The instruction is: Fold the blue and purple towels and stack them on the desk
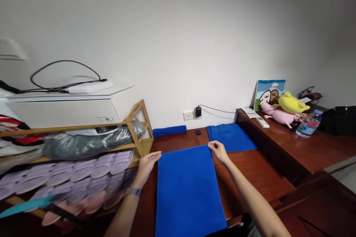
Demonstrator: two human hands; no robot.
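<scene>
A blue towel (187, 189) lies flat and spread out on the dark wooden table (250, 170) in front of me. My left hand (148, 161) pinches its far left corner. My right hand (218, 150) pinches its far right corner. Both arms reach forward along the towel's sides. A folded blue towel (230, 137) lies just beyond the right hand. A rolled blue towel (169, 130) rests by the wall.
A wooden rack (139, 133) on the left holds purple slippers (83, 170), a grey bag and a white printer (63, 107). A raised shelf on the right carries plush toys (283, 113), a water bottle (308, 124), a remote and a black bag.
</scene>
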